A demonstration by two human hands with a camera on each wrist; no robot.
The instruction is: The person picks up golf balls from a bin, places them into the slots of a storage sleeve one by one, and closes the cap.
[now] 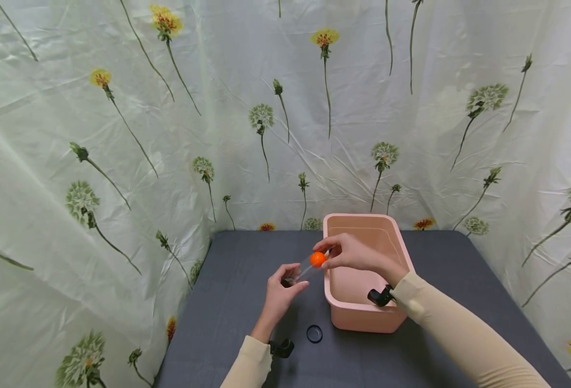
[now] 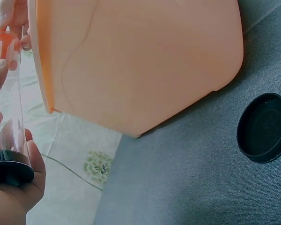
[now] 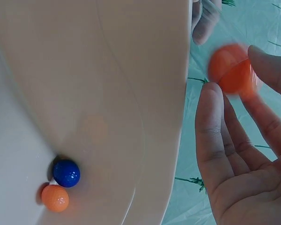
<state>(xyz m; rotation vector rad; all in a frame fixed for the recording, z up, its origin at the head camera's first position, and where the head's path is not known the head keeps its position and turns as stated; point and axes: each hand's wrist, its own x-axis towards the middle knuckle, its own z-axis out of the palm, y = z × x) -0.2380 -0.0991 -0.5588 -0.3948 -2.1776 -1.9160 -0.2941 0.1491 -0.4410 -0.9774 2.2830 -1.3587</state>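
My left hand grips a clear tube near its lower end, which has a black base. The tube leans up toward the pink bin. At its upper mouth, my right hand pinches an orange ball between thumb and fingers. Part of the ball appears to sit inside the rim; it is blurred in the right wrist view. A loose black round lid lies on the table below the hands.
The pink bin stands to the right, under my right forearm. Inside it lie a blue ball and another orange ball, side by side. A dark grey cloth covers the table, and a flowered curtain hangs around it.
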